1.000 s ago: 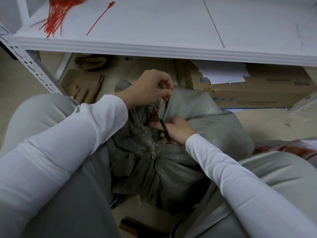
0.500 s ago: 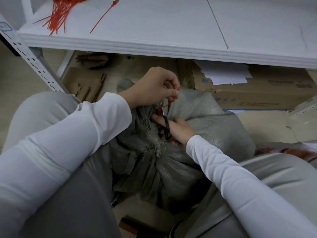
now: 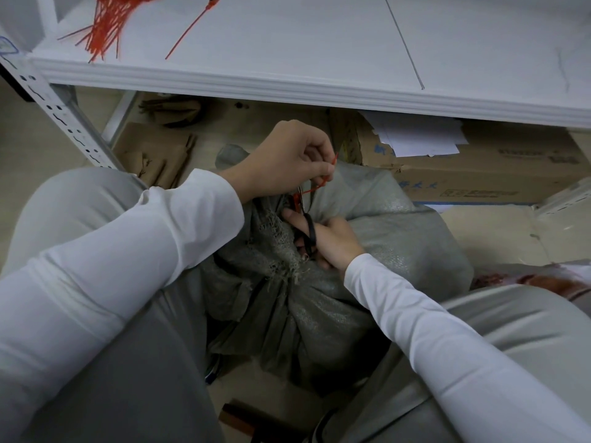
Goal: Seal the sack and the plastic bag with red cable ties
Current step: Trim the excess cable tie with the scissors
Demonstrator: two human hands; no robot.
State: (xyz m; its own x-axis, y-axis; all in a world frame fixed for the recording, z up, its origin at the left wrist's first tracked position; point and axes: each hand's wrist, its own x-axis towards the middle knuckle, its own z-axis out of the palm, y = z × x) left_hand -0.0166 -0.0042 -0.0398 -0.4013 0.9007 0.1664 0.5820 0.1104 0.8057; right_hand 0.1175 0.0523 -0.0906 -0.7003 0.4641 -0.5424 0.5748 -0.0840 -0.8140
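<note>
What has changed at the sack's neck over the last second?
Little: the left hand edged up with the red tie tail, and the right hand slid the scissors closer to the tie. The tail looks uncut. The sack and the spare ties on the shelf stayed put.

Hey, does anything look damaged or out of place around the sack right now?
Yes: the sack has a frayed, ragged edge at its gathered neck, threads hanging loose. One red cable tie lies apart from the bundle on the shelf.

You're in long white sleeves (image 3: 105, 266) running to both wrists, light grey trousers (image 3: 511, 334) filling lower left and right; hands bare.
</note>
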